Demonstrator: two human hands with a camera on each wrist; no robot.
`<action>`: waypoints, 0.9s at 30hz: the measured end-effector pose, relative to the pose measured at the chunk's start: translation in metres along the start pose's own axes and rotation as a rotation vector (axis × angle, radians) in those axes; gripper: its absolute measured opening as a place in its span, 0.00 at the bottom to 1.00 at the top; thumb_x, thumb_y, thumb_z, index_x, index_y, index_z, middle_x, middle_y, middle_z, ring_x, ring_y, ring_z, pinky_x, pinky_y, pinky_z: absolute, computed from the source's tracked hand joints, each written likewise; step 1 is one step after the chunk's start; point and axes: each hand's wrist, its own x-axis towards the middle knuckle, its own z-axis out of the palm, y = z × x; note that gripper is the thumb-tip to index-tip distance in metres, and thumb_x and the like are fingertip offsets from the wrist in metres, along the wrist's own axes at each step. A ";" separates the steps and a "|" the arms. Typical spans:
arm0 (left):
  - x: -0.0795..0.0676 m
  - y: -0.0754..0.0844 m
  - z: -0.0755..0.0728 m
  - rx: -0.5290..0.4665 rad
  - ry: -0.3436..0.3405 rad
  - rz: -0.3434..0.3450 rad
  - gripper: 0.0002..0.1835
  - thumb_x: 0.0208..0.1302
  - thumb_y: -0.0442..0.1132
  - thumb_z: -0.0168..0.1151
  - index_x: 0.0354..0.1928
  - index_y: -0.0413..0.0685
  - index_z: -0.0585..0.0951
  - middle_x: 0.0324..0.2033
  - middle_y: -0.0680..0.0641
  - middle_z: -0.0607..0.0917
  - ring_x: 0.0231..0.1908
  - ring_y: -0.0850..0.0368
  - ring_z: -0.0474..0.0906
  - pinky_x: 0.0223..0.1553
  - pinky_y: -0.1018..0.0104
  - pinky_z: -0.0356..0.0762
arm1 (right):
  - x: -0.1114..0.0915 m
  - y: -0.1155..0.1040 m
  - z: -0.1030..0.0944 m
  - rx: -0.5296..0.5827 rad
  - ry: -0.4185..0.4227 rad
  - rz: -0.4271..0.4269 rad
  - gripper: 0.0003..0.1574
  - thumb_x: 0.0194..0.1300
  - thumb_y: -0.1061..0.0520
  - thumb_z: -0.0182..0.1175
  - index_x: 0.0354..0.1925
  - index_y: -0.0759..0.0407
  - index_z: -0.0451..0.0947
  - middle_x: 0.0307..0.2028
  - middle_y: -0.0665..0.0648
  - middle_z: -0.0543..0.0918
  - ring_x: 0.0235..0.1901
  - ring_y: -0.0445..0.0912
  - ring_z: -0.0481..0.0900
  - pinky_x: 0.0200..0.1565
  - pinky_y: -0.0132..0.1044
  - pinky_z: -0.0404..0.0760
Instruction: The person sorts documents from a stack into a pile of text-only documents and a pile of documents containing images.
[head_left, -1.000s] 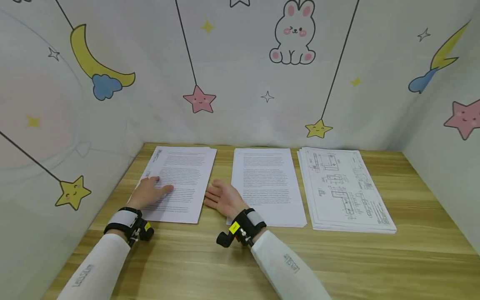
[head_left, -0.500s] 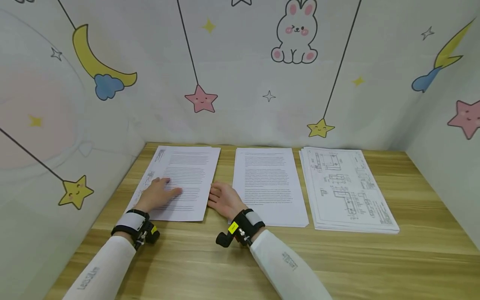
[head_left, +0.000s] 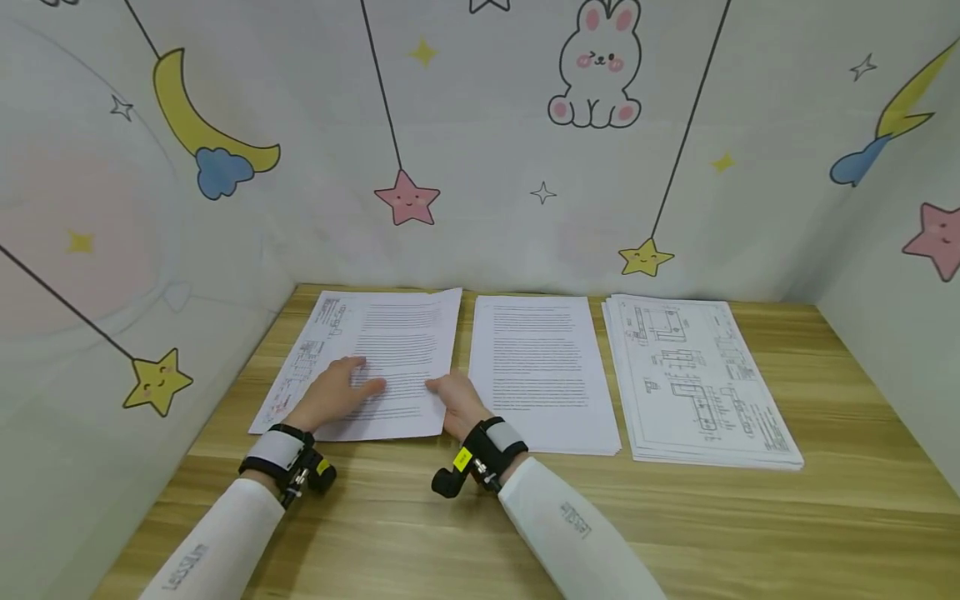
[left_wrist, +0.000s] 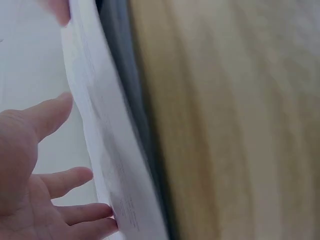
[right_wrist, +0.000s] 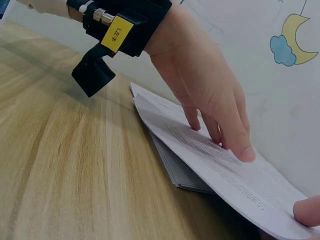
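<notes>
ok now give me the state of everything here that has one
Lifted paper, bowed, text side up
Left pile, flat beneath it, drawing showing
Middle pile, flat, text up
Right pile, flat, drawing up
Left hand, fingertips on the lifted paper
Right hand, pinching that paper's edge
Wristbands, fastened

head: bright, even | soft shadow on desk [head_left: 405, 533], lower left | left wrist: hazy, blurred | right wrist: sharper

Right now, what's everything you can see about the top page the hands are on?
The top page is white, paper by its look, with dark printed lines too small to read. It lies over the leftmost stack, its right side raised and curving. The right hand holds that side, thumb on top; the left hand touches its face.
</notes>
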 end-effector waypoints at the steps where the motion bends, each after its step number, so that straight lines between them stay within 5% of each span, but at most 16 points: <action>1: 0.001 -0.001 -0.002 -0.023 0.001 -0.010 0.43 0.71 0.57 0.54 0.73 0.29 0.58 0.71 0.23 0.59 0.71 0.26 0.57 0.69 0.35 0.61 | -0.001 0.000 -0.001 -0.010 0.000 0.003 0.26 0.73 0.67 0.46 0.67 0.60 0.69 0.64 0.62 0.76 0.62 0.53 0.75 0.61 0.43 0.74; 11: 0.008 -0.014 -0.014 -0.202 0.084 -0.152 0.46 0.74 0.59 0.47 0.78 0.35 0.43 0.74 0.26 0.54 0.74 0.30 0.52 0.72 0.39 0.57 | -0.008 -0.018 -0.013 -0.002 -0.042 0.002 0.28 0.75 0.63 0.47 0.70 0.54 0.66 0.64 0.59 0.76 0.62 0.51 0.74 0.58 0.41 0.73; 16: 0.008 -0.008 -0.013 -0.398 0.114 -0.192 0.41 0.76 0.55 0.46 0.79 0.41 0.44 0.75 0.30 0.57 0.74 0.36 0.57 0.72 0.42 0.59 | -0.014 -0.034 -0.022 -0.008 -0.084 -0.006 0.28 0.76 0.61 0.47 0.71 0.52 0.64 0.65 0.59 0.75 0.62 0.50 0.75 0.55 0.41 0.74; 22: 0.007 0.005 -0.011 -0.662 0.075 -0.224 0.38 0.75 0.57 0.47 0.79 0.50 0.52 0.67 0.40 0.70 0.55 0.53 0.72 0.53 0.61 0.72 | -0.019 -0.048 -0.039 -0.089 -0.081 -0.036 0.28 0.76 0.61 0.46 0.71 0.51 0.64 0.63 0.58 0.77 0.60 0.49 0.77 0.52 0.40 0.77; 27: 0.006 0.023 -0.006 -0.758 0.059 -0.186 0.34 0.76 0.51 0.48 0.77 0.50 0.54 0.61 0.42 0.75 0.47 0.60 0.77 0.45 0.68 0.75 | -0.024 -0.058 -0.058 -0.142 -0.059 -0.067 0.28 0.76 0.60 0.47 0.71 0.52 0.63 0.62 0.59 0.78 0.58 0.49 0.79 0.50 0.39 0.79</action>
